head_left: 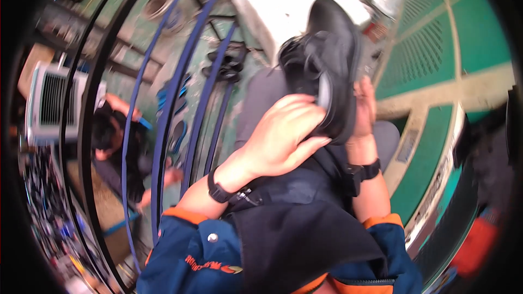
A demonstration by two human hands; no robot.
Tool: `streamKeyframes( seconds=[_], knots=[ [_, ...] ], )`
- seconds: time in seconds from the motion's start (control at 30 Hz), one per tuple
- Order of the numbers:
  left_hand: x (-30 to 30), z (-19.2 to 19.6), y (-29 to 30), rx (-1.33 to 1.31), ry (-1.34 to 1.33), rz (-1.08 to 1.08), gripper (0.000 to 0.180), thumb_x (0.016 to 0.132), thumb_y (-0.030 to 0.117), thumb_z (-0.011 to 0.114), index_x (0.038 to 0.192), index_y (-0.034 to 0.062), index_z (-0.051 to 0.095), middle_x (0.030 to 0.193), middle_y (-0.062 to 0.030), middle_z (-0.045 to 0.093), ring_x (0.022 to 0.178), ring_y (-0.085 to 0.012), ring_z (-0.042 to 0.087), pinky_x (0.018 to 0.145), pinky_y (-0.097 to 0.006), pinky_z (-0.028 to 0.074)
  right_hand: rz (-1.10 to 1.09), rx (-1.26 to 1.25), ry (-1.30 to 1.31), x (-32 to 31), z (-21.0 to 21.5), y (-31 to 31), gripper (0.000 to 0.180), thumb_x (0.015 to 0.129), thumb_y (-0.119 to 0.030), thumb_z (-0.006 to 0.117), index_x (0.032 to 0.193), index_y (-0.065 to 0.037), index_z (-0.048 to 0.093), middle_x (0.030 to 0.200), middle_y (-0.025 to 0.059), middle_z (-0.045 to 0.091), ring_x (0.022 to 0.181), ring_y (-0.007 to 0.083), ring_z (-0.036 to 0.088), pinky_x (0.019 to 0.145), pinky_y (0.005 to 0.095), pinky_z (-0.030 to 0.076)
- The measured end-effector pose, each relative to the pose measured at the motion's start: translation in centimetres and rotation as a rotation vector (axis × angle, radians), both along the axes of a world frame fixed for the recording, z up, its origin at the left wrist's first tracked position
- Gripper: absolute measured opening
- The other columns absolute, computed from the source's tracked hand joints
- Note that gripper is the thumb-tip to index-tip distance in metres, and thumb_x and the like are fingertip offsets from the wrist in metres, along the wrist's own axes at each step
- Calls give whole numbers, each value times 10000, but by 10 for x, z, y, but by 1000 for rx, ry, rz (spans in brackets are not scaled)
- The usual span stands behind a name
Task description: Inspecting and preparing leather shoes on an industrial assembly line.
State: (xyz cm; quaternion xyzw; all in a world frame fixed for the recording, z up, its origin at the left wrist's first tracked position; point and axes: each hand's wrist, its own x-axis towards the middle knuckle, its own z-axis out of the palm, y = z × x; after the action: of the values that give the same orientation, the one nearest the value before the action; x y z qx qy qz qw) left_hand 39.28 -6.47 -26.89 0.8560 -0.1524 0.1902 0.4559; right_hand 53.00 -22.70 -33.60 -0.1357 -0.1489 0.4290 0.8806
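A black lace-up shoe (340,49) is tilted up over my lap, its toe pointing away from me and its heel nearest me. Pale lining shows inside its opening, and the laces lie loosely at the left side. My left hand (286,133) grips the shoe at the opening, fingertips at the inner edge and thumb near the heel. On the other side, my right hand (364,111) supports the shoe against its right side, partly hidden behind it. Another dark piece (293,60) sits against the shoe's left; whether it is a second shoe I cannot tell.
Blue and black metal bars (177,84) stand on my left. Beyond them a person (117,141) works low down, near a white louvred machine (52,103). Several dark shoes (226,62) sit behind the bars. A white block (294,0) stands ahead; green panels (430,49) are at right.
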Motion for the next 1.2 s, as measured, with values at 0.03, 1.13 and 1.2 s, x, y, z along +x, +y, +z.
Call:
streamKeyframes(
  seconds=[0.03,1.13,1.2],
  knots=[
    [-5,4,9,-104,17,87,387,810,187,742,1127,1,622,1063,-175,642,1066,-365,602,988,-455,452,-5,-76,-33,2,1,3,586,1042,-424,364,1419,18,435,1401,200,529,1257,309,549,1074,434,436],
    [-183,-471,143,-465,1255,812,511,887,423,633,1226,41,656,1191,-197,671,1111,-392,614,964,-417,493,77,-1123,28,10,-77,-58,379,1000,-316,503,1240,-47,621,1060,120,723,890,245,718,762,390,607],
    [-178,-467,127,-411,1168,749,493,887,420,623,1184,31,677,1205,-195,664,1112,-377,619,975,-429,488,120,-1145,-38,14,-75,-40,391,995,-315,518,1260,-39,598,1053,118,718,892,241,718,759,380,608]
  ],
)
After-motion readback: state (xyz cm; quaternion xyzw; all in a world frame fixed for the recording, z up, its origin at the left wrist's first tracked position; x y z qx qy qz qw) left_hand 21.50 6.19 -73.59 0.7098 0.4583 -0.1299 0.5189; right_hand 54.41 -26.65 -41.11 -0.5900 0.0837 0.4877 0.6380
